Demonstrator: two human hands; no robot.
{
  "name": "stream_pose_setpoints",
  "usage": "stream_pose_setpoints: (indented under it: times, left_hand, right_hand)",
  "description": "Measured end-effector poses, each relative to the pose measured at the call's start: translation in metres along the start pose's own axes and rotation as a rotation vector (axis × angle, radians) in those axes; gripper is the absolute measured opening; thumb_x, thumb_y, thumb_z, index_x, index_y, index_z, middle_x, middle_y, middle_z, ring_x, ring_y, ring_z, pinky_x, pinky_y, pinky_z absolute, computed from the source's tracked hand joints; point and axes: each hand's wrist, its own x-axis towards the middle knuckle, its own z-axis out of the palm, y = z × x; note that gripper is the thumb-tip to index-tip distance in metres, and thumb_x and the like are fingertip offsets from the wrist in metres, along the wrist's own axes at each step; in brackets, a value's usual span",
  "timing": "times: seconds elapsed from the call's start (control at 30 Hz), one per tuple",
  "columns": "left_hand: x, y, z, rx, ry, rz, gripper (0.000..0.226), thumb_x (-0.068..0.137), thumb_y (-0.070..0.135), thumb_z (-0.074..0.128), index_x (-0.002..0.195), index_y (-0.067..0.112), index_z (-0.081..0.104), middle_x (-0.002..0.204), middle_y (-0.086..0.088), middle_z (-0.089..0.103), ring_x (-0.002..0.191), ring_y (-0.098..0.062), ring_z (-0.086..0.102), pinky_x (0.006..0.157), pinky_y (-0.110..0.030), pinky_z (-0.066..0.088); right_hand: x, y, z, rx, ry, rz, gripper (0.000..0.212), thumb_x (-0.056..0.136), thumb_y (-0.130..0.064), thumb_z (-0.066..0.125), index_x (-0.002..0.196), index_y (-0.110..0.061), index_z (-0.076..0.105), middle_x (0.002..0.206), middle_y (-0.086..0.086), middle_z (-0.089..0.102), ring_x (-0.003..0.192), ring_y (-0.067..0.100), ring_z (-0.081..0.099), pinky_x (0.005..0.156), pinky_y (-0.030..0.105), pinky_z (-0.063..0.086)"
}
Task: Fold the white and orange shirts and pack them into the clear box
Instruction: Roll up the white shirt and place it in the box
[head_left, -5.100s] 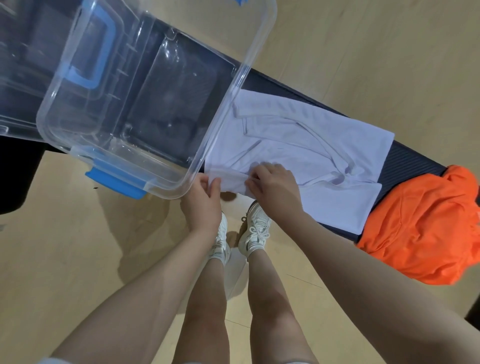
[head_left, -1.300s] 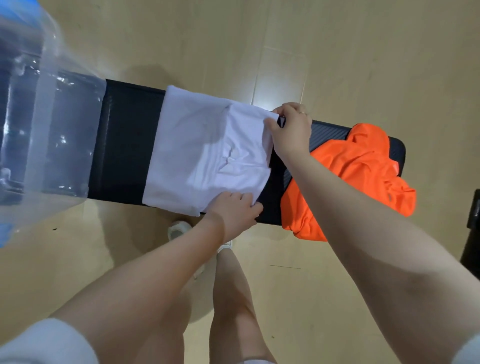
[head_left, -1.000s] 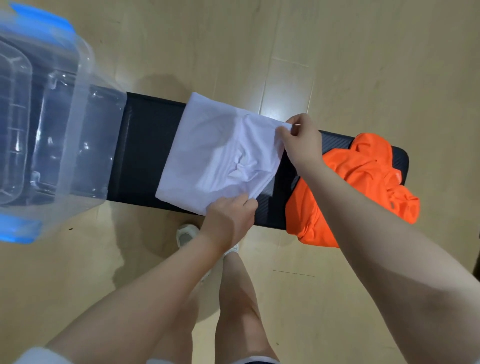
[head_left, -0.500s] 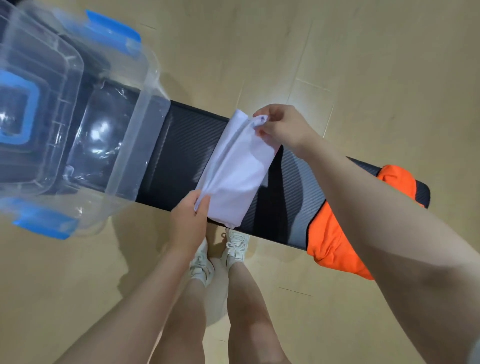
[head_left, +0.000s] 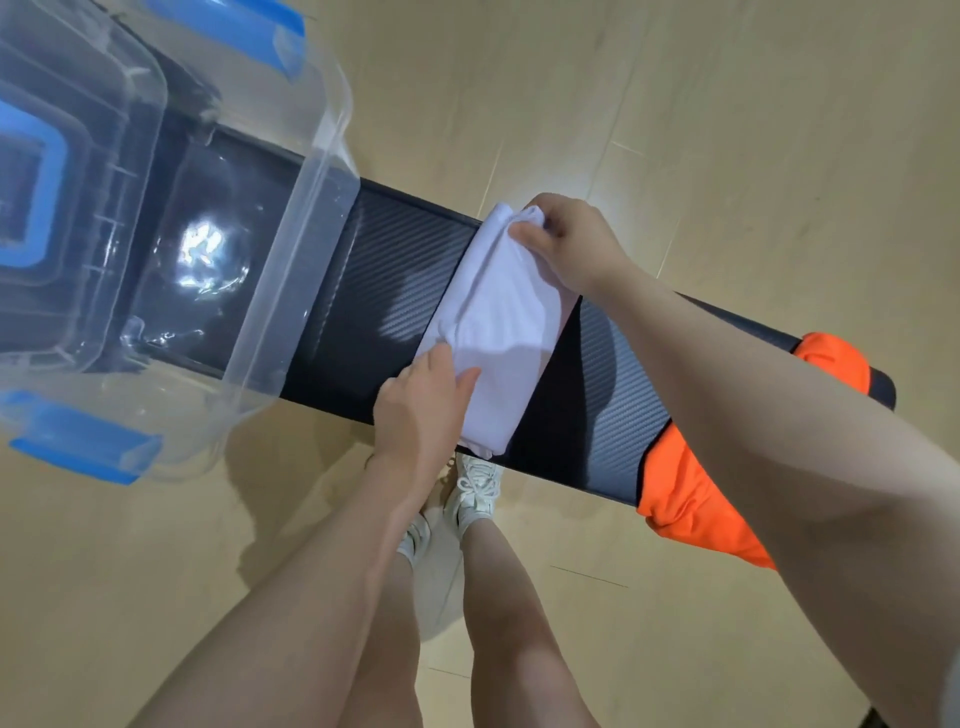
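Note:
The white shirt lies folded into a narrow bundle across the black bench. My right hand grips its far end, fingers curled over the fabric. My left hand holds its near left edge, thumb on top of the cloth. The orange shirt lies crumpled at the bench's right end, partly hidden by my right forearm. The clear box with blue latches stands on the bench's left end, with nothing visible inside.
Bare bench surface separates the box from the white bundle, and more lies between the bundle and the orange shirt. Below the bench are my legs and white shoes on a pale wooden floor.
The white shirt went from a broad rectangle to a narrow bundle as its right half was folded over leftward. My hands now hold the bundle's two ends.

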Motion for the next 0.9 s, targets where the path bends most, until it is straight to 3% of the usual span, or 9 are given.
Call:
stream_pose_setpoints:
  times: [0.13,0.2,0.3,0.37,0.43,0.5,0.57,0.7,0.9]
  left_hand:
    - [0.010,-0.003,0.004,-0.075,-0.075,-0.097,0.027,0.097,0.010,0.029,0.112,0.005,0.051,0.093,-0.012,0.062,0.084,-0.031,0.062,0.069,-0.035,0.043]
    - [0.007,-0.017,0.001,-0.216,-0.018,-0.073,0.018,0.096,0.005,0.036,0.099,-0.003,0.052,0.084,-0.024,0.061,0.075,-0.041,0.059,0.061,-0.037,0.041]
    - [0.007,-0.037,0.007,-0.044,0.122,0.099,0.016,0.084,-0.011,0.039,0.080,-0.004,0.053,0.063,-0.023,0.058,0.046,-0.028,0.040,0.043,-0.020,0.020]
    - [0.011,-0.039,0.010,0.030,0.232,0.102,0.017,0.080,-0.006,0.045,0.092,-0.001,0.057,0.073,-0.018,0.062,0.052,-0.026,0.043,0.045,-0.019,0.029]
    - [0.014,-0.031,0.014,-0.014,0.344,0.048,0.042,0.082,0.001,0.053,0.124,0.002,0.047,0.112,-0.019,0.059,0.093,-0.033,0.055,0.075,-0.040,0.047]
    - [0.011,-0.024,0.019,0.028,0.403,0.235,0.050,0.081,0.006,0.049,0.130,0.004,0.038,0.132,-0.020,0.044,0.116,-0.031,0.044,0.095,-0.040,0.037]
    - [0.008,-0.021,0.031,0.112,0.321,0.364,0.052,0.086,0.024,0.041,0.133,0.003,0.034,0.141,-0.020,0.036,0.125,-0.031,0.039,0.104,-0.040,0.034]
    - [0.006,-0.021,0.052,0.175,0.181,0.153,0.070,0.087,0.043,0.033,0.140,-0.001,0.023,0.149,-0.023,0.028,0.137,-0.031,0.020,0.111,-0.043,0.013]
    - [0.001,-0.032,0.062,0.125,0.264,0.105,0.078,0.086,0.051,0.034,0.143,0.001,0.013,0.149,-0.016,0.010,0.138,-0.031,0.013,0.116,-0.041,0.001]
  right_hand:
    - [0.006,0.003,0.009,-0.081,0.129,-0.012,0.031,0.093,-0.032,0.050,0.070,-0.014,0.038,0.058,-0.006,0.036,0.067,0.021,0.039,0.064,0.029,0.027]
    - [0.007,0.006,0.015,-0.173,0.179,-0.025,0.030,0.095,-0.033,0.046,0.075,-0.012,0.039,0.059,-0.004,0.038,0.069,0.023,0.042,0.068,0.030,0.025]
    - [0.007,0.005,0.025,-0.415,0.247,-0.072,0.029,0.099,-0.034,0.034,0.086,-0.011,0.045,0.076,0.007,0.052,0.078,0.029,0.048,0.071,0.032,0.024]
    - [0.008,0.003,0.032,-0.562,0.306,-0.096,0.036,0.101,-0.035,0.027,0.100,-0.007,0.050,0.091,0.012,0.060,0.088,0.031,0.052,0.072,0.034,0.023]
    - [0.007,0.003,0.036,-0.636,0.344,-0.056,0.040,0.101,-0.037,0.024,0.108,-0.006,0.049,0.100,0.012,0.061,0.094,0.031,0.052,0.074,0.035,0.025]
    - [0.005,0.005,0.040,-0.592,0.358,-0.029,0.040,0.100,-0.038,0.027,0.115,-0.008,0.048,0.110,0.011,0.059,0.104,0.030,0.049,0.085,0.037,0.024]
    - [-0.003,0.010,0.041,-0.499,0.423,-0.103,0.041,0.097,-0.035,0.035,0.125,-0.008,0.047,0.126,0.011,0.054,0.120,0.029,0.044,0.100,0.038,0.014]
    - [-0.048,0.016,0.054,-0.489,0.419,-0.496,0.054,0.093,-0.032,0.044,0.137,-0.002,0.037,0.145,0.020,0.039,0.136,0.031,0.025,0.114,0.036,0.000]
    - [-0.067,0.042,0.076,-0.752,0.094,-0.623,0.062,0.090,-0.046,0.041,0.139,-0.008,0.040,0.147,0.010,0.039,0.135,0.029,0.038,0.112,0.043,0.016]
